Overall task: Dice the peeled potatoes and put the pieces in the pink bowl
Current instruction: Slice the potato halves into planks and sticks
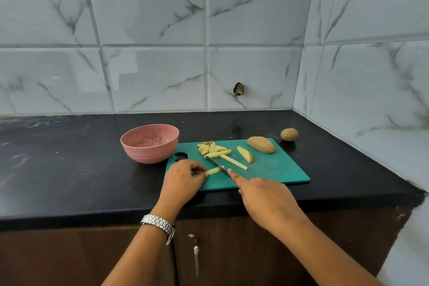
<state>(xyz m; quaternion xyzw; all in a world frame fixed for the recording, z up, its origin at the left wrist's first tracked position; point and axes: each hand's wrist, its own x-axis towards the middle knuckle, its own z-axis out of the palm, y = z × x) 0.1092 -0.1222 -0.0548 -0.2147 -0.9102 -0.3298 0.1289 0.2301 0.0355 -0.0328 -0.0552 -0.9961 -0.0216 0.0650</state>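
You've one wide head cam, looking fwd & down over the counter (69, 158). Board (278, 169) sits close below. Wall (151, 30) fills the top half.

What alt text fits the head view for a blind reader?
A right hand holds a knife across a potato stick pinched by the left hand, on a green cutting board beside a pink bowl. Diced pieces lie behind.

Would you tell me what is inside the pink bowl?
Inside the bowl, only smears show on the far wall; nothing else is visible. Its near wall hides the bottom, so I cannot tell what lies there.
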